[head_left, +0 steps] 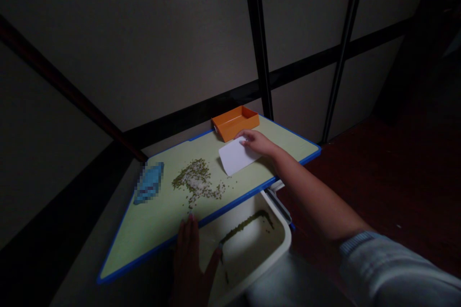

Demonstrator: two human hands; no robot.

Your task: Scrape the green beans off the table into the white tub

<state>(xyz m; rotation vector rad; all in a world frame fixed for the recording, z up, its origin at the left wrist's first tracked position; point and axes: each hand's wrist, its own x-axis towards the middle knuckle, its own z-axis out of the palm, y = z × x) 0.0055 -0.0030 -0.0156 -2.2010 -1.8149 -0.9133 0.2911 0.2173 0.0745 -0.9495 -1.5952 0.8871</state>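
Pinching a white card (234, 159) near its back edge, the right hand's (257, 143) closed grip leaves its broad face free beside seeds (197, 180) mid-bench (144, 230). The left hand (190, 259), open by the front edge, perhaps steadies the tub (286, 244), seemingly set below to catch strays.

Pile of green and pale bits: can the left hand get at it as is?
Likely yes. The left hand is open, fingertips at the near edge of the board, just short of the pile; nothing visible stands between.
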